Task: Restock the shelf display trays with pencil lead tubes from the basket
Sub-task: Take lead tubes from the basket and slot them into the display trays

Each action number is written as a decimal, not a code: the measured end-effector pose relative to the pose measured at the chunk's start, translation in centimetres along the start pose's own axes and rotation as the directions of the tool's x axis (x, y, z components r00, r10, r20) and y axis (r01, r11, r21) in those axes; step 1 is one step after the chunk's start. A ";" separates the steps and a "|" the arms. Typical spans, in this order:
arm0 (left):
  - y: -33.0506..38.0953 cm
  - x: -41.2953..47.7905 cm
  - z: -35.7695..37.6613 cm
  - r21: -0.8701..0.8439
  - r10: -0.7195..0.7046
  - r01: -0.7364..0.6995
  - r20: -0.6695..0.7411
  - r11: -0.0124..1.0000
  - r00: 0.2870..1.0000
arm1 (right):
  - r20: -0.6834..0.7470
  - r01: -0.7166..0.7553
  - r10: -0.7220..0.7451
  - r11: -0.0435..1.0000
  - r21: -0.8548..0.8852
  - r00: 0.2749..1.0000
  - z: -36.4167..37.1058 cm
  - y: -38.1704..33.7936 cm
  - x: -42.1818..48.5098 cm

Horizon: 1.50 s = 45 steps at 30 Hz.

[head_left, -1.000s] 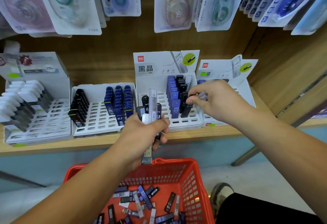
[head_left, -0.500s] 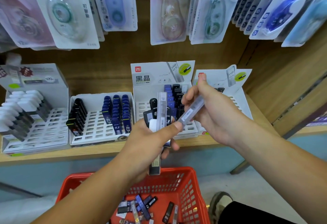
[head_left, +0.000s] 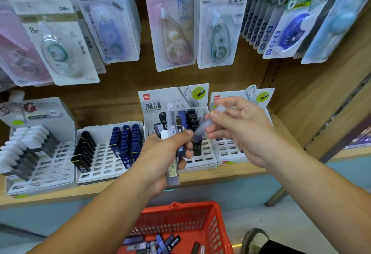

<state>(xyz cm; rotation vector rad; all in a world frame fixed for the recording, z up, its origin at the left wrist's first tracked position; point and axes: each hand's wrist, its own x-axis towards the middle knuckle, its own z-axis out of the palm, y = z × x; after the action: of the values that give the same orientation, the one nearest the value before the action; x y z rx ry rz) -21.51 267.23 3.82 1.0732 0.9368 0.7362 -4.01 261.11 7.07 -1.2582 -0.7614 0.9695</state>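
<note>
Above the red plastic lattice basket [head_left: 190, 221], your two hands meet in front of the wooden shelf [head_left: 226, 172].

Your left hand [head_left: 164, 153] has its fingers curled tight round a bunch of pencil lead tubes [head_left: 172, 133]. One long clear tube stands upright above your fist and sticks out below it, with darker tubes packed beside it.

Your right hand [head_left: 239, 131] pinches a single translucent grey lead tube [head_left: 202, 126] between thumb and fingers. It is tilted, with its pale end up toward your right and its dark end down by your left thumb. Motion blur hides whether that end touches the thumb.

Behind your hands sits a white cardboard display tray with a black-lettered header [head_left: 172, 101]. Blue and black tubes stand upright in its back rows, and slotted cut-outs show in front of them. Just to its right is a second white slotted tray [head_left: 228, 151], largely hidden by your right hand. To the left, a wider white slotted tray [head_left: 100, 165] carries a column of black tubes and columns of dark blue ones. At the far left, a grey-white tray [head_left: 46, 173] holds white-capped tubes.

More loose lead tubes [head_left: 166, 241] lie flat in the bottom of the basket. Blister-packed correction tapes [head_left: 174, 33] hang above the shelf.
</note>
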 end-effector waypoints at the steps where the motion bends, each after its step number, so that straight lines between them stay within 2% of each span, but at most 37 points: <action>1: 0.0 0.4 0.1 0.030 0.006 -0.005 -0.026 1.000 1.000 | -0.079 0.043 -0.051 0.995 -0.094 0.996 -0.4 -0.4 0.2; 4: -0.1 1.3 0.0 0.085 0.014 -0.008 -0.073 0.996 0.997 | -0.186 0.080 -0.124 0.971 -0.226 0.975 -1.1 -0.7 1.4; 9: -0.6 1.5 -0.4 0.127 -0.006 0.015 -0.069 0.992 0.998 | -0.090 0.112 -0.147 0.944 -0.311 0.985 -0.5 1.3 4.5; 13: -1.0 1.8 -1.0 0.142 -0.015 0.027 -0.083 0.990 0.996 | -0.031 0.153 -0.194 0.852 -0.501 0.980 -0.5 2.9 6.3; 17: -1.5 1.7 -1.4 0.152 0.018 -0.007 -0.072 0.988 0.997 | 0.038 0.182 -0.200 0.774 -0.606 0.979 -1.2 4.4 7.1; 26: -2.4 2.2 -2.0 0.160 0.035 -0.022 -0.080 0.987 0.996 | 0.182 0.279 -0.212 0.694 -0.664 0.960 -1.5 4.6 7.9; 32: -2.5 2.7 -1.9 0.141 0.029 -0.017 -0.087 0.990 0.996 | 0.165 0.322 -0.297 0.629 -0.707 0.941 -1.3 5.1 8.3; 36: -2.5 2.0 -2.3 0.103 0.005 -0.003 -0.013 0.995 1.000 | 0.155 0.342 -0.342 0.602 -0.721 0.927 -1.1 5.4 8.6; 41: -2.2 0.6 -3.1 0.043 -0.038 0.036 0.054 0.998 0.998 | 0.220 0.322 -0.238 0.610 -0.724 0.946 -0.5 5.2 8.6; 43: -2.1 0.2 -3.3 0.011 -0.049 0.049 0.054 0.999 0.997 | 0.214 0.303 -0.219 0.580 -0.756 0.952 -0.5 5.2 8.7; 45: -2.1 -0.1 -3.4 -0.023 -0.063 0.064 0.056 0.998 0.996 | 0.185 0.302 -0.265 0.525 -0.796 0.946 -0.6 5.2 8.7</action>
<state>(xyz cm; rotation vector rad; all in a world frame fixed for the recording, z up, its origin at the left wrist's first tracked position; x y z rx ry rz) -24.54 267.83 1.25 1.0329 0.9079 0.6610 -0.76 268.99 1.46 -1.8278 -1.5140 0.3217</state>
